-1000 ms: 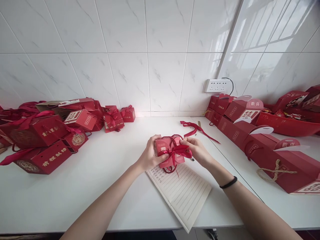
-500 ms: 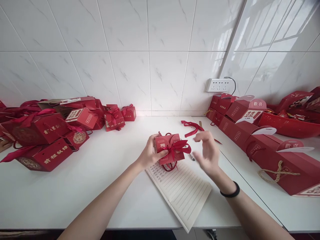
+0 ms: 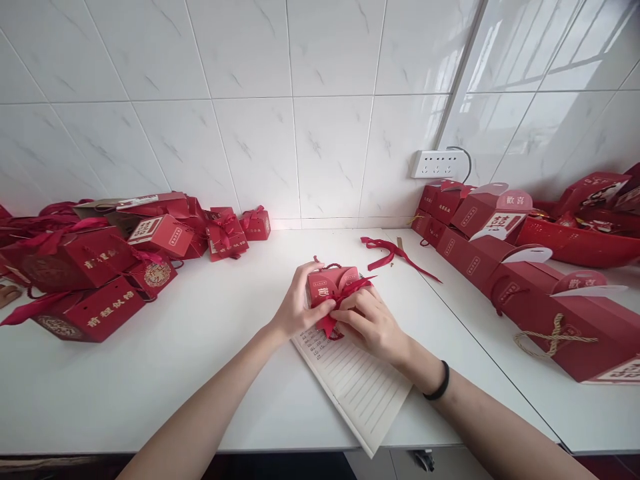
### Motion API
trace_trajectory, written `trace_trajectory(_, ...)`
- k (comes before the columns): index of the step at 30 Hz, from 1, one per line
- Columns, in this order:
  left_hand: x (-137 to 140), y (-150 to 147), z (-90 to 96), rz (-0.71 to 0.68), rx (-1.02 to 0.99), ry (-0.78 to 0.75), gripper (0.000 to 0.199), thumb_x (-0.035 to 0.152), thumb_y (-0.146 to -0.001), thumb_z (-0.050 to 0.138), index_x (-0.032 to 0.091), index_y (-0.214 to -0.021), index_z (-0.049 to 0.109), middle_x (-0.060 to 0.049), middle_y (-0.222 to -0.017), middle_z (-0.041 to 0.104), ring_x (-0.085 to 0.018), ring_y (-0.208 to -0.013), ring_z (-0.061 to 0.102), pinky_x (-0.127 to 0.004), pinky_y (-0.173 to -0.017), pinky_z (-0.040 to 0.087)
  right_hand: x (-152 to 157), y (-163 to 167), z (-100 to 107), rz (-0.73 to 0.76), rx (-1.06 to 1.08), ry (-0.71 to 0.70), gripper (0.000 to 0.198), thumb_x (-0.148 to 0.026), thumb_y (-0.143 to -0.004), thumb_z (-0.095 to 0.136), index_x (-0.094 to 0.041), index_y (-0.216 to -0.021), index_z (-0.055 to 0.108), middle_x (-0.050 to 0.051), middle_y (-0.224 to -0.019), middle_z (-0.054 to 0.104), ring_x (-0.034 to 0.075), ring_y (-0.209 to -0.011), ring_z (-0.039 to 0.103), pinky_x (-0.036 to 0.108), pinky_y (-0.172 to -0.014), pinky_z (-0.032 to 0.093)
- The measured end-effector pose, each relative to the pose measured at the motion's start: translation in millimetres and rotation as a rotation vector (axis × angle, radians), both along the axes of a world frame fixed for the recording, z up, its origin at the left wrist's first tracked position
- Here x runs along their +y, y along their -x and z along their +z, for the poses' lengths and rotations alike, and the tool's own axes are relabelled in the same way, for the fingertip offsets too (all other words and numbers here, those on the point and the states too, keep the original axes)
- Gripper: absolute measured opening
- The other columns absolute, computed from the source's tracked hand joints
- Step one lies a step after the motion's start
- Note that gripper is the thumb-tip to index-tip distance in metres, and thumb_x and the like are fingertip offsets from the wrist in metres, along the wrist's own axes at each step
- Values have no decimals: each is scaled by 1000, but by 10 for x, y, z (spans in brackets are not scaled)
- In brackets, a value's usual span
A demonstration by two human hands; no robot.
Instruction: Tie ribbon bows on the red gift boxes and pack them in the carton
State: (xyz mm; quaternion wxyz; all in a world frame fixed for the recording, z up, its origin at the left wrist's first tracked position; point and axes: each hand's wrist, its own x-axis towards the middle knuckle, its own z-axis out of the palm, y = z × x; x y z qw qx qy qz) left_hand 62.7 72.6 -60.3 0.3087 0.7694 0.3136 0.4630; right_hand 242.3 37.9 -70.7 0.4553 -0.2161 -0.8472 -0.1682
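A small red gift box with gold print and a twisted cord handle is held above an open lined notebook. My left hand grips its left side, with the thumb on the front. A red ribbon is tied in a bow across the box. My right hand is closed over the bow, thumb and fingers pinched together on the ribbon. Part of the box and the lower bow are hidden behind the right fingers.
Red gift boxes are heaped at the left. More boxes line the right, beside a red basket. A loose ribbon lies behind my hands. A power strip sits against the tiled wall.
My right hand has come in from the right, from open in the air to pinching the bow. The left hand keeps its hold on the box.
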Motion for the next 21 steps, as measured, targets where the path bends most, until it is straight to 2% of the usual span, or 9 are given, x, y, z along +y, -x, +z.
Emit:
trace_trajectory(5,43,19,55,109,53,62,48,43,-80,56,22,-120,41,-7,-122,51,-22,-113,50,-36,-98,38,1,-13,14,20,16,-12,11,-6,-89,49,-14,-93,55,6,-80,53,16,-67,46,31,-63,38)
trace_trajectory(12,10,-88,20,232,-6,-93,33,37,-89,42,22,-119,41,-6,-121,48,-17,-118,44,-34,-102,36,-33,57,30,-11,-33,30,12,-12,-94,46,-13,-93,58,7,-81,55,17,-70,46,30,-62,35)
trace_trajectory(15,-21,-90,45,184,31,-169,29,42,-87,42,22,-106,51,-7,-121,44,-20,-125,37,-35,-105,33,-47,85,36,-19,-37,43,16,-12,-95,44,-13,-90,59,6,-79,54,17,-70,45,30,-62,35)
trace_trajectory(18,-38,-53,89,82,129,-175,33,47,-78,54,21,-98,58,-8,-126,37,-26,-131,27,-38,-107,31,-49,91,34,-33,-29,45,18,-11,-94,43,-13,-84,59,7,-76,53,17,-69,44,30,-62,35)
trace_trajectory(21,-21,-18,114,89,152,-147,23,37,-78,57,22,-96,60,-8,-124,40,-24,-129,32,-37,-106,33,-47,78,27,-10,-24,62,15,-12,-94,45,-12,-87,59,7,-78,53,17,-70,44,30,-63,35)
